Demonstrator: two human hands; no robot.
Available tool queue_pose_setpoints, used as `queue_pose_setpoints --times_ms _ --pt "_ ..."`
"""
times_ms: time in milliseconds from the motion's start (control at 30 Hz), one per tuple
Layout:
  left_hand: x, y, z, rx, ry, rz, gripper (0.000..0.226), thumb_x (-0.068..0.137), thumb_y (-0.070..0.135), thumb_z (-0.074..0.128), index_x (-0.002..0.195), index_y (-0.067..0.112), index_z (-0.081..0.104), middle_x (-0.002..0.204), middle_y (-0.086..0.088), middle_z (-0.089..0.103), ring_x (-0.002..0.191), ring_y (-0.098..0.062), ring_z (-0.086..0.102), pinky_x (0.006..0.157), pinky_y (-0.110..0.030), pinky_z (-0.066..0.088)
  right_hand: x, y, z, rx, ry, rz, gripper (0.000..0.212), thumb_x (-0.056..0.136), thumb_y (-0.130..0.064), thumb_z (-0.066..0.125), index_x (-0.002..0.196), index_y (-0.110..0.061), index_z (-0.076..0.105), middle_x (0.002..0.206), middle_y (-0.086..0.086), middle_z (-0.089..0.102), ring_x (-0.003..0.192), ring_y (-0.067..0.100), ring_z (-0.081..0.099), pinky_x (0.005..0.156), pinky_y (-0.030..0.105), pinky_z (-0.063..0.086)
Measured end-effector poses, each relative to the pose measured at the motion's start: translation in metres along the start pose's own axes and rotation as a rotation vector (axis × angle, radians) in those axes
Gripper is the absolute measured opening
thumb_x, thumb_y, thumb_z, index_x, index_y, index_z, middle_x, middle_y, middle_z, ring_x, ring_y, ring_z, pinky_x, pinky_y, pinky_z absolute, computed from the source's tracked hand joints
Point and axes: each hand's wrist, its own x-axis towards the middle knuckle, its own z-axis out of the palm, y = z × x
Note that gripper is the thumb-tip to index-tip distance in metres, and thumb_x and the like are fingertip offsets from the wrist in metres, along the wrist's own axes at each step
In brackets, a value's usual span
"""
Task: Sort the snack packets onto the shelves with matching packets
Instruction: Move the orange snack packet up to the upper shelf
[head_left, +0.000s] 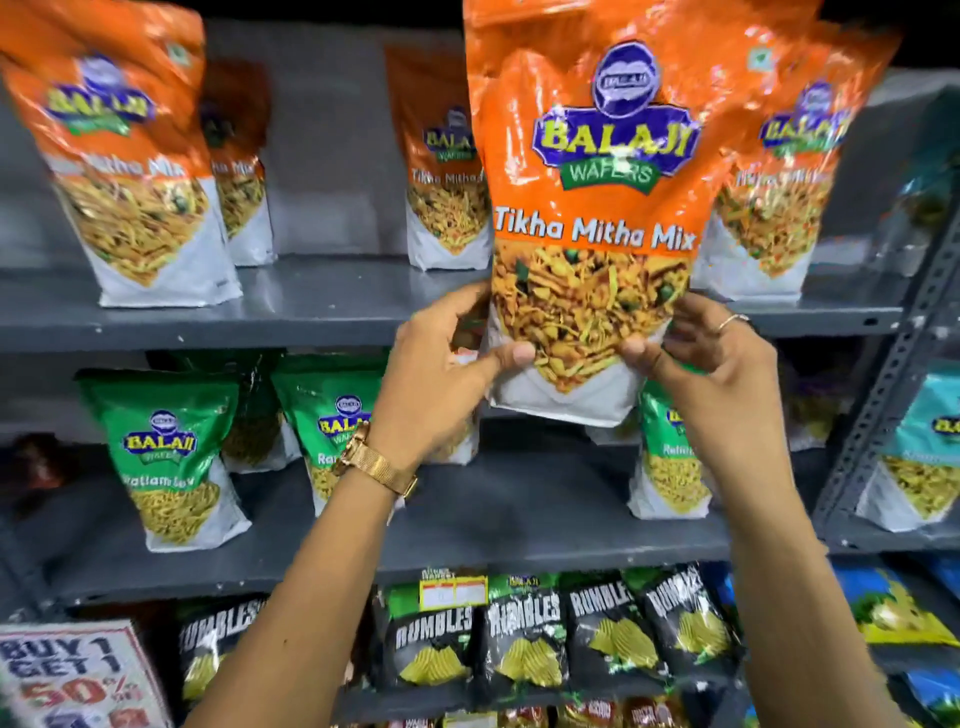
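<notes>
While the grey shelving (322, 317) fills the whole view behind the hands, its top shelf just above and beyond them carries orange Tikha Mitha Mix packets (130, 171) standing upright, with bare board between them. That open stretch lies up and to the left of the left hand, wide enough, I judge, to take 1 more packet without nudging its neighbours.

Held in front of that shelf is the orange packet (592, 208), upright and label forward, its white base hanging below the shelf's front edge. It belongs with the matching orange ones, so it likely needs lifting over that lip before it can be set down.

Below the hands, green packets (166, 457) stand on the middle shelf, and lower still sit black Rumbles bags (524, 639); neither matches.

Both hands pinch the packet's lower corners. The left hand (441, 379) grips the left edge, thumb across the front; the right hand (711, 358) clamps the right edge likewise. Holding low on both sides keeps the tall bag from flopping.

A gold watch (374, 462) circles the left wrist.
</notes>
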Motion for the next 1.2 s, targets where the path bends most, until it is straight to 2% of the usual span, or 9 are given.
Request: queue_pose_setpoints --times_ms 133,267,433,633,800,933,1000,1067,1200 --pt "0.03 -0.004 -0.009 0.023 0.158 -0.004 0.055 0.072 0.039 0.074 0.122 0.021 0.061 0.115 -0.001 0.072 0.107 -0.018 0.066 0.093 -0.045 0.055 0.041 0.001 0.032 0.094 -0.03 -0.043 0.022 0.084 -0.013 0.068 0.099 -0.029 0.064 0.1 -0.013 0.072 0.092 -0.003 0.068 0.081 0.02 0.051" --pt "0.059 -0.018 -0.018 0.084 0.237 -0.031 0.055 0.069 0.039 0.072 0.12 0.023 0.062 0.116 0.001 0.071 0.109 -0.017 0.065 0.095 -0.044 0.053 0.081 0.018 0.06 0.114 -0.077 -0.053 0.029 0.081 -0.023 0.068 0.11 -0.023 0.064 0.11 -0.001 0.073 0.105 0.014 0.068 0.093 0.042 0.055" --pt "0.092 -0.048 -0.022 0.106 0.258 -0.086 0.049 0.067 0.034 0.069 0.114 0.022 0.063 0.107 0.0 0.073 0.099 -0.018 0.068 0.088 -0.047 0.057 0.122 0.035 0.096 0.086 -0.104 -0.006 0.026 0.084 -0.014 0.067 0.109 -0.019 0.06 0.106 -0.001 0.07 0.101 0.012 0.066 0.095 0.04 0.053" --pt "0.116 -0.089 -0.017 0.119 0.274 -0.176 0.043 0.076 0.022 0.071 0.117 0.021 0.058 0.112 -0.003 0.071 0.106 -0.025 0.065 0.091 -0.05 0.054 0.15 0.057 0.131 0.032 -0.095 0.025 0.028 0.086 -0.008 0.064 0.113 -0.011 0.061 0.107 0.005 0.07 0.104 0.017 0.064 0.099 0.043 0.051" --pt "0.137 -0.102 -0.018 0.116 0.176 -0.219 0.042 0.083 0.013 0.068 0.121 0.016 0.05 0.107 0.002 0.063 0.109 -0.027 0.062 0.092 -0.039 0.051 0.163 0.074 0.143 -0.001 -0.111 0.001 0.034 0.088 -0.02 0.063 0.122 -0.019 0.058 0.11 0.0 0.067 0.106 0.016 0.062 0.099 0.04 0.05" --pt "0.135 -0.108 -0.021 0.094 0.041 -0.287 0.065 0.077 0.037 0.074 0.13 0.025 0.039 0.128 0.005 0.058 0.117 -0.017 0.055 0.091 -0.029 0.041 0.166 0.086 0.139 -0.055 -0.232 0.01 0.044 0.085 -0.037 0.064 0.127 -0.032 0.052 0.13 -0.004 0.062 0.117 0.017 0.061 0.102 0.046 0.049" --pt "0.135 -0.112 -0.021 0.086 -0.003 -0.309 0.078 0.071 0.041 0.079 0.134 0.028 0.035 0.136 0.005 0.055 0.122 -0.018 0.054 0.094 -0.028 0.041 0.167 0.09 0.136 -0.08 -0.291 0.03 0.061 0.078 -0.041 0.07 0.134 -0.034 0.046 0.137 -0.008 0.058 0.125 0.015 0.055 0.105 0.044 0.046" --pt "0.134 -0.113 -0.021 0.137 -0.026 -0.284 0.081 0.071 0.037 0.08 0.136 0.028 0.032 0.14 0.003 0.053 0.126 -0.02 0.052 0.095 -0.029 0.042 0.166 0.092 0.136 -0.103 -0.307 0.039 0.073 0.074 -0.04 0.074 0.138 -0.033 0.04 0.139 -0.008 0.057 0.128 0.015 0.053 0.107 0.044 0.045" --pt "0.133 -0.116 -0.02 0.228 -0.01 -0.231 0.078 0.072 0.032 0.079 0.135 0.026 0.033 0.14 0.001 0.054 0.125 -0.023 0.052 0.094 -0.032 0.045 0.163 0.09 0.136 -0.119 -0.269 0.022 0.064 0.075 -0.031 0.076 0.13 -0.033 0.044 0.134 -0.008 0.059 0.124 0.016 0.056 0.104 0.044 0.047"
